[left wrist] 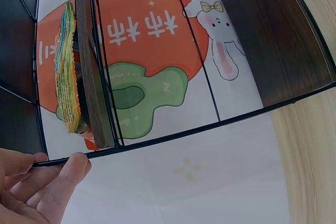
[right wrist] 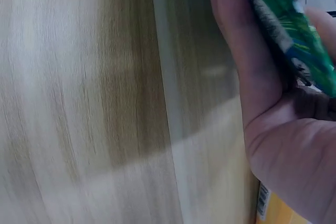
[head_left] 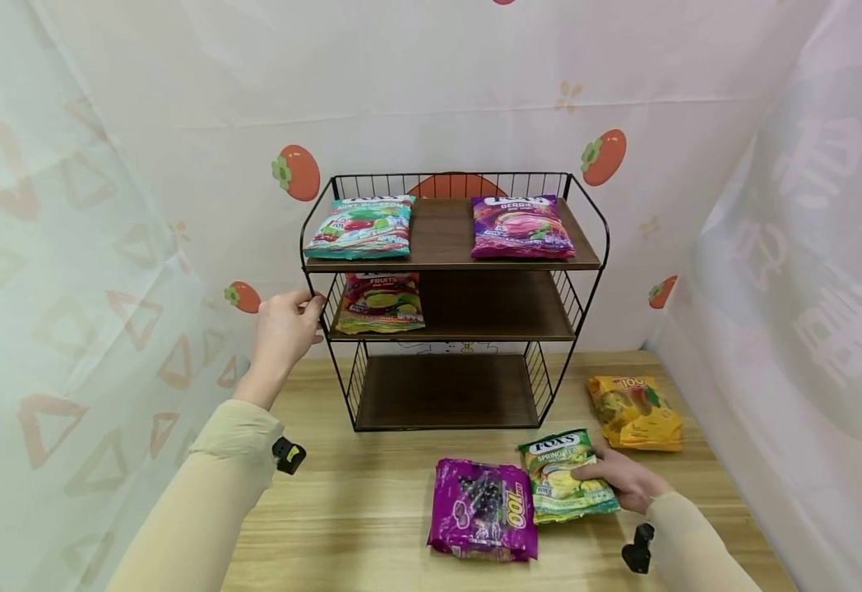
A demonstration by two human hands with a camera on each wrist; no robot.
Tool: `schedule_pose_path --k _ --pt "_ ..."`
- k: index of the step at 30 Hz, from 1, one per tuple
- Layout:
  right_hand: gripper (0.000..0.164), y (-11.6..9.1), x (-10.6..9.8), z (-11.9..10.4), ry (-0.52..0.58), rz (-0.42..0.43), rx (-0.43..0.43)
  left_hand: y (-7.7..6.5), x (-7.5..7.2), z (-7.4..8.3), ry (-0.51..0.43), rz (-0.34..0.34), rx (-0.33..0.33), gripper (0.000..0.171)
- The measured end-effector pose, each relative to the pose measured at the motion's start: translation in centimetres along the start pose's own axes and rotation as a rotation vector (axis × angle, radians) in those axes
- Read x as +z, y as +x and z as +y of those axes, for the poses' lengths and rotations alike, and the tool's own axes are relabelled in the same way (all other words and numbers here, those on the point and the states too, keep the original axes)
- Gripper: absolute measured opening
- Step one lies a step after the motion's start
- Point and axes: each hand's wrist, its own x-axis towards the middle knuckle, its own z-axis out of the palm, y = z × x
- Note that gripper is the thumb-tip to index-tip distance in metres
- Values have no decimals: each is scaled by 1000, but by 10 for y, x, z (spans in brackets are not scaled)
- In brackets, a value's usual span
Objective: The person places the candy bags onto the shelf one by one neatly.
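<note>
My left hand (head_left: 286,325) grips the black wire side post of a three-tier wooden shelf rack (head_left: 449,390) at middle-shelf height. In the left wrist view, the thumb and fingers (left wrist: 73,169) pinch that thin black rod. At the right, a green Fox's Spring Tea candy bag (head_left: 555,487) is held by my right hand (head_left: 627,477) at its right side, thumb over the front. The right wrist view has the bag (right wrist: 294,35) between thumb and fingers, with the fingers partly hidden. The bag's left edge overlaps a purple candy bag (head_left: 468,522) in the head view.
On the top shelf sit a teal candy bag (head_left: 368,228) at left and a purple berries bag (head_left: 521,228) at right. A dark red fruits bag (head_left: 381,306) lies on the middle shelf's left. A yellow candy bag (head_left: 637,415) rests on the wooden table beyond my right hand.
</note>
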Motion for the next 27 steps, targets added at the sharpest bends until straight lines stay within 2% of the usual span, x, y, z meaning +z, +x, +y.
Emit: schedule_pose_path --k 6,11,16,24,27 --pt "111 -3 1 -1 -75 70 -3 1 1 -1 26 18 28 29" --pt "112 -8 3 -7 -93 69 -8 1 1 -2 27 22 28 28" --pt "110 -11 7 -13 -53 53 -33 2 2 -2 20 28 31 28" --pt "107 -14 18 -24 85 -106 -91 2 3 -3 7 28 20 28" --pt "106 -14 24 -28 89 -131 -97 1 3 -3 10 32 21 28"
